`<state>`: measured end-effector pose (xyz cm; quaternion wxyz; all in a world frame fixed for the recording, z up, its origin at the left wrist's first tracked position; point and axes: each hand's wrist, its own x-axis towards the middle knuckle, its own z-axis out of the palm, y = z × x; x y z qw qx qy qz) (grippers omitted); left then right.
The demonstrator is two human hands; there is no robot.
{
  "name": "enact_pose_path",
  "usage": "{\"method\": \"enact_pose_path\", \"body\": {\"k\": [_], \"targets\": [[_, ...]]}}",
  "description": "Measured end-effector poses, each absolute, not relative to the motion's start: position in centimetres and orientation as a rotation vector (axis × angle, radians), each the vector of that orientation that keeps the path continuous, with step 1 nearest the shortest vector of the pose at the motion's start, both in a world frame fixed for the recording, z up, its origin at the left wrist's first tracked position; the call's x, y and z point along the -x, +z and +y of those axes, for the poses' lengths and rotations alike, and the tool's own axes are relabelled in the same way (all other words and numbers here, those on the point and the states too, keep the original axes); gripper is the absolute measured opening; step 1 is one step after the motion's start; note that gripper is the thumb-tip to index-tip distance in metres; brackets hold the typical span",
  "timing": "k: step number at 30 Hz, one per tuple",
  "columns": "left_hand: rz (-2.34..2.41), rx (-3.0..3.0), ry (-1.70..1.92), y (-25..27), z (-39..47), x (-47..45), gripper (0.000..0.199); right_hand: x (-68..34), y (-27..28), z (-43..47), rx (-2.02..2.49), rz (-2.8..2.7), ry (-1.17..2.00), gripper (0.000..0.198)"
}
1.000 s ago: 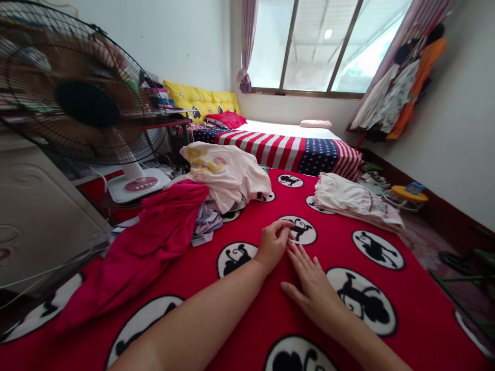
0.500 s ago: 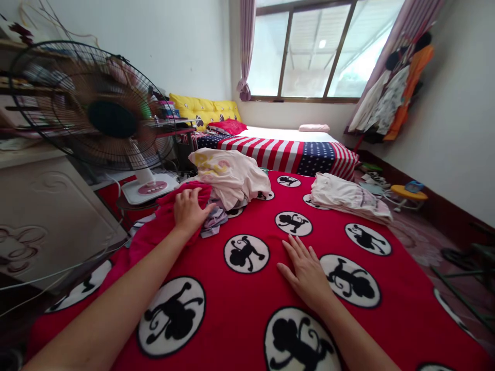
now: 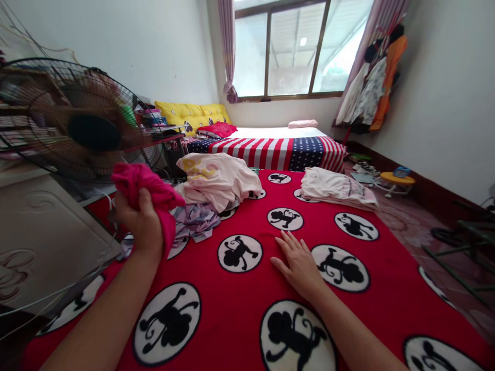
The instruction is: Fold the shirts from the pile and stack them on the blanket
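Observation:
Bunched up in my left hand is a bright pink garment, raised above the left side of the bed; its exact kind does not show. My right hand lies flat with fingers spread on the red blanket with monkey prints. Beyond the left hand, a rumpled white T-shirt with yellow lettering lies on a heap. A crumpled grey-purple striped cloth sits just in front of it. Folded white clothing rests at the far right of the blanket.
A large black fan stands close by on the left, above a white cabinet. A second bed with a stars-and-stripes cover is under the window. An orange-topped stool and a dark green metal frame are on the right.
My left hand has closed on the pink garment and lifted it up and to the left off the heap, uncovering more striped cloth. My right hand stays flat on the blanket.

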<state>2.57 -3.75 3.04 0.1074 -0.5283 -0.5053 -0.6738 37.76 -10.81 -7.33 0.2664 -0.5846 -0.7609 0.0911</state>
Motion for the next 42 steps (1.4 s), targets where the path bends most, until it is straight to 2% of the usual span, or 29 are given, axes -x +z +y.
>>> {"method": "enact_pose_path", "body": {"k": [3, 5, 7, 9, 11, 12, 15, 21, 22, 25, 27, 30, 32, 37, 42], "targets": [[-1.259, 1.886, -1.987, 7.5, -6.7, -10.2, 0.036, -38.2, -6.9, -11.2, 1.297, -1.655, 0.621, 0.053], [-1.066, 2.399, -1.766, 8.0, -8.1, -15.4, 0.045, -38.8, -6.4, -11.5, 1.043, -1.278, 0.937, 0.057], [-0.963, 2.938, -1.248, 6.1, -8.9, -19.0, 0.057, -39.5, -5.9, -11.7, 0.877, -0.944, 1.168, 0.062], [-1.056, 3.191, -0.814, 2.4, -9.2, -20.8, 0.056, -40.2, -5.4, -11.7, 0.877, -0.700, 1.261, 0.059], [-1.238, 3.269, -0.557, -1.3, -9.1, -21.1, 0.055, -40.6, -5.1, -11.5, 0.940, -0.557, 1.255, 0.055], [-1.282, 3.264, -0.539, -2.8, -9.0, -21.0, 0.056, -40.7, -5.0, -11.4, 0.961, -0.525, 1.240, 0.054], [-1.310, 3.194, -0.669, -5.1, -9.1, -20.6, 0.053, -40.5, -5.0, -11.1, 0.967, -0.497, 1.199, 0.054], [-1.313, 3.140, -0.968, -4.3, -9.9, -21.3, 0.014, -40.8, -5.2, -11.2, 0.913, -0.436, 1.153, 0.041], [-1.318, 3.162, -1.049, -4.2, -10.0, -21.4, 0.012, -41.0, -5.2, -11.4, 0.905, -0.467, 1.143, 0.040], [-1.447, 3.087, -1.493, -3.8, -9.9, -21.4, 0.023, -41.4, -4.9, -12.0, 0.903, -0.567, 1.166, 0.040], [-1.527, 2.972, -1.774, -3.5, -9.7, -21.3, 0.036, -41.3, -4.7, -12.5, 0.888, -0.609, 1.200, 0.031], [-1.568, 2.967, -1.957, -3.2, -9.2, -21.2, 0.057, -40.5, -4.1, -13.3, 0.862, -0.701, 1.240, 0.020], [-1.643, 2.998, -2.036, -3.3, -9.0, -21.1, 0.062, -39.8, -3.7, -14.0, 0.871, -0.779, 1.284, 0.021], [-1.828, 2.899, -2.177, -4.1, -8.1, -20.8, 0.042, -38.8, -3.7, -14.2, 0.939, -0.796, 1.273, 0.034], [-1.847, 2.716, -1.946, -3.4, -7.8, -20.3, 0.030, -40.7, -5.3, -12.2, 1.002, -0.647, 0.877, 0.044]]}}
